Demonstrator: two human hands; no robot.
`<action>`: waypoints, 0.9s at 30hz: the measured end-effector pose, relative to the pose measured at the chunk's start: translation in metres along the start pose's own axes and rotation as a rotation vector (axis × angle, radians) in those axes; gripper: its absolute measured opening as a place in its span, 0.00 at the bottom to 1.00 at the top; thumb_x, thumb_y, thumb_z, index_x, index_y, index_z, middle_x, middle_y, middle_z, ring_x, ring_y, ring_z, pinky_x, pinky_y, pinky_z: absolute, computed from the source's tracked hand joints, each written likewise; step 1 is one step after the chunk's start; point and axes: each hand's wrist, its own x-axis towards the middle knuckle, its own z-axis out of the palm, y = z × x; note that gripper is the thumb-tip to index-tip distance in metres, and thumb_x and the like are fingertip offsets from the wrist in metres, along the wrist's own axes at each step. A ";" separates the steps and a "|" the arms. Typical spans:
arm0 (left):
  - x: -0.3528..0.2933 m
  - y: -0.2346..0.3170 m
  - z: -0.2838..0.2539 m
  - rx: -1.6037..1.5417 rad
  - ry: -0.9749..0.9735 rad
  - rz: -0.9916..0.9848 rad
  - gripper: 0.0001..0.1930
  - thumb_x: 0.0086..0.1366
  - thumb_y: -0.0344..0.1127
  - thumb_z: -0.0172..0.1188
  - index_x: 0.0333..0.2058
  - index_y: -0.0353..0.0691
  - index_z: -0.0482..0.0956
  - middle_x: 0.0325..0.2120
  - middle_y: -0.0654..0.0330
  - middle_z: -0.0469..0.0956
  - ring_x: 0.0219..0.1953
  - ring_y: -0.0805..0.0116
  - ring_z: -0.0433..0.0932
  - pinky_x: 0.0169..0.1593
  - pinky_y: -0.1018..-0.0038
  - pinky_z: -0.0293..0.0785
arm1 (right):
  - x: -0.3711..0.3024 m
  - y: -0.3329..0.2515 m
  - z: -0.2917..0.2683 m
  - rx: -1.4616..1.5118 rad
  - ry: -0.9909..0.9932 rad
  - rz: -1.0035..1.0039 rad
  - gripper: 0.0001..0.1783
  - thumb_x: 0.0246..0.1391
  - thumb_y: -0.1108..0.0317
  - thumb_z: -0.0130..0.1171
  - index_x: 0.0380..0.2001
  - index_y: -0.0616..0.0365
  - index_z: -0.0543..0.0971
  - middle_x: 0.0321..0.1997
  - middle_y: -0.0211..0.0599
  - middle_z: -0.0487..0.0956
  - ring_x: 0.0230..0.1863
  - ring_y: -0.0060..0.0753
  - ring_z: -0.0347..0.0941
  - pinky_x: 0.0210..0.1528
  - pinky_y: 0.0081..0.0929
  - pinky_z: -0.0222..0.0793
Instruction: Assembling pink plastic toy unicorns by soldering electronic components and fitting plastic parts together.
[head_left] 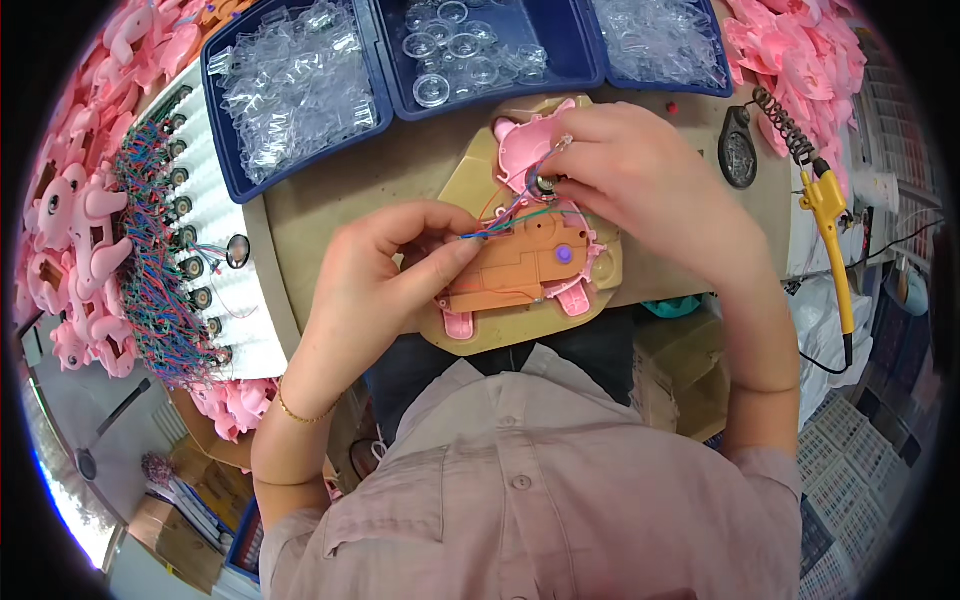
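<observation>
A pink plastic toy shell half point(528, 150) lies in a tan fixture block point(465, 190) in front of me. An orange-brown plastic housing point(510, 265) with a purple knob point(564, 254) sits in the shell's body. My left hand point(390, 260) is closed, thumb and forefinger pinching thin coloured wires point(490, 228) over the housing's upper left edge. My right hand point(640, 175) is closed near the shell's head, its fingertips on the wires' far end, where a small pale tip shows. Under those fingers is a small round metallic part point(545, 186), partly hidden.
Blue bins point(240, 170) of clear plastic parts stand at the back. Wired round speakers point(195, 268) lie on white corrugated sheet at left, beside piled pink toy bodies point(85, 260). At right are a yellow-handled soldering iron point(828, 215), its coiled holder point(785, 120) and a black oval object point(738, 150).
</observation>
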 end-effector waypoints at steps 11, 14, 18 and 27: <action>0.002 0.002 -0.005 0.000 -0.062 0.048 0.10 0.60 0.32 0.61 0.37 0.31 0.79 0.26 0.63 0.79 0.27 0.81 0.74 0.32 0.81 0.71 | 0.024 -0.006 -0.008 0.109 -0.237 0.110 0.07 0.41 0.74 0.59 0.24 0.62 0.72 0.24 0.42 0.71 0.30 0.46 0.70 0.33 0.37 0.66; 0.002 0.002 -0.006 0.028 -0.073 0.035 0.10 0.61 0.32 0.60 0.37 0.31 0.79 0.26 0.63 0.79 0.27 0.80 0.74 0.32 0.81 0.71 | 0.020 -0.003 -0.004 0.135 -0.244 0.183 0.06 0.42 0.74 0.59 0.22 0.61 0.72 0.24 0.41 0.71 0.29 0.46 0.69 0.32 0.37 0.65; -0.001 -0.002 -0.006 0.042 -0.015 0.041 0.10 0.61 0.32 0.59 0.37 0.31 0.78 0.25 0.63 0.79 0.26 0.81 0.74 0.32 0.81 0.70 | -0.003 -0.012 -0.002 0.088 0.123 0.037 0.04 0.41 0.73 0.61 0.24 0.57 0.76 0.28 0.36 0.75 0.34 0.41 0.71 0.38 0.36 0.66; -0.007 0.001 0.008 0.244 0.107 0.277 0.09 0.58 0.32 0.60 0.35 0.32 0.79 0.25 0.57 0.79 0.24 0.72 0.76 0.30 0.76 0.73 | -0.026 -0.063 0.031 0.189 0.245 -0.012 0.14 0.42 0.71 0.65 0.35 0.56 0.77 0.40 0.34 0.77 0.43 0.39 0.74 0.47 0.38 0.67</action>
